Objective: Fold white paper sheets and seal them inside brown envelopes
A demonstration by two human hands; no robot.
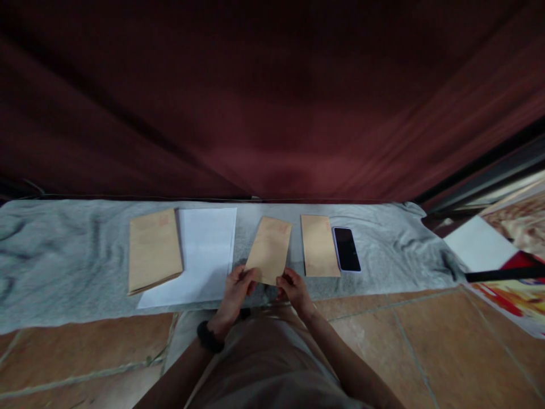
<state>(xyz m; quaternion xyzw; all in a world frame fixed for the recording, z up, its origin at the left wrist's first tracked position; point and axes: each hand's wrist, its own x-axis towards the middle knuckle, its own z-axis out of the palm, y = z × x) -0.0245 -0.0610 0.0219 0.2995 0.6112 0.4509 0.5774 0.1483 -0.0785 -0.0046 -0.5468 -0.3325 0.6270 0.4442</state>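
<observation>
A brown paper envelope (269, 249) is held in front of me, tilted a little to the right at its far end. My left hand (238, 288) pinches its near left corner, thumb on top. At the near right corner, my right hand (294, 288) grips the same envelope between thumb and fingers. To the right lies another brown envelope (320, 246) on the grey cloth (383, 244). On the left, a stack of brown envelopes (155, 250) rests partly over white paper sheets (208, 250).
A phone (347, 250) with a dark screen lies right of the second envelope. Behind the cloth-covered surface hangs a dark red curtain (272, 125). At far right are a white sheet (481, 243) and a colourful printed item (517, 298). Tiled floor (383, 329) shows below.
</observation>
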